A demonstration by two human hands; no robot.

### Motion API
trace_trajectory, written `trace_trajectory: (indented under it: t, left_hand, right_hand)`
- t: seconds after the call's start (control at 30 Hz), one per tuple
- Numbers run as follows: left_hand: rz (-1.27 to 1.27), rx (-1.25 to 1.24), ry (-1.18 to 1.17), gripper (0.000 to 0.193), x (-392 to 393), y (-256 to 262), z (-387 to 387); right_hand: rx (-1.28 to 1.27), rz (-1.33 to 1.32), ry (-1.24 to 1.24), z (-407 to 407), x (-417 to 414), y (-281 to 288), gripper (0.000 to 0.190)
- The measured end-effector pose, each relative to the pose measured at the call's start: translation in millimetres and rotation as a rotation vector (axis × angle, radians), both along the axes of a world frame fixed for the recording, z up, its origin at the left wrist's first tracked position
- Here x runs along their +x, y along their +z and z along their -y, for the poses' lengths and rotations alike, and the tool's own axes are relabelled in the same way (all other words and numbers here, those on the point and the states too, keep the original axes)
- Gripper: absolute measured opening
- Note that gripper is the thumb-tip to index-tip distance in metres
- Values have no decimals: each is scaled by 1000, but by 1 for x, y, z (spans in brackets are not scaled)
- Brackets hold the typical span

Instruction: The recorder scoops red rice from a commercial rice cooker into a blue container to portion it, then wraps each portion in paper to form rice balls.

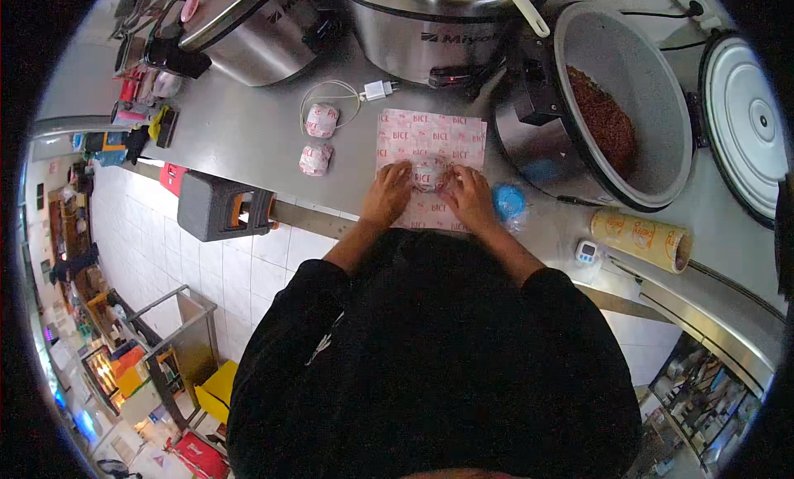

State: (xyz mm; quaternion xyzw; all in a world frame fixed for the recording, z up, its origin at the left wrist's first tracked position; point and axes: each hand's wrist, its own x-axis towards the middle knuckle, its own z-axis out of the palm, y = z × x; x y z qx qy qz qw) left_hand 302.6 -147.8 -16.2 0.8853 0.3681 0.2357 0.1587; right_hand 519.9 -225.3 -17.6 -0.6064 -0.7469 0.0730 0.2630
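On a stack of printed wrapping paper [434,132] lies a small round bundle [429,176] wrapped in the same red-printed paper. My left hand [388,191] grips its left side with bent fingers. From the right, the fingers of my right hand [468,192] press on its opposite side. What is inside the bundle is hidden. Two similar wrapped bundles, one farther away [322,120] and one nearer [316,160], sit to the left on the steel counter [248,129]. Just right of my right hand is a round blue lid [509,201].
Large steel rice cookers [397,51] line the back. An open one [546,150] at right holds reddish-brown grain [598,122]. A white charger [377,91] with its cable, a small timer [586,251] and a roll of film [642,240] lie on the counter. A grey stool [208,206] stands left.
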Motion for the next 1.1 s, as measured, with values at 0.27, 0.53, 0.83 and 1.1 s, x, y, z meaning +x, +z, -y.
trace_trajectory:
  t: [0.27, 0.53, 0.83, 1.1]
  left_hand:
    - [334, -424, 115, 71, 25, 1, 23]
    - [973, -2027, 420, 67, 24, 52, -14]
    - [1339, -2067, 225, 53, -2, 76, -30]
    - [220, -635, 627, 38, -28, 11, -46]
  right_hand:
    - [-155, -299, -19, -6, -9, 5, 33]
    - [136, -192, 95, -12, -25, 72, 52]
    - [-190, -685, 35, -19, -74, 102, 57]
    - [-701, -520, 133, -29, -77, 63, 42]
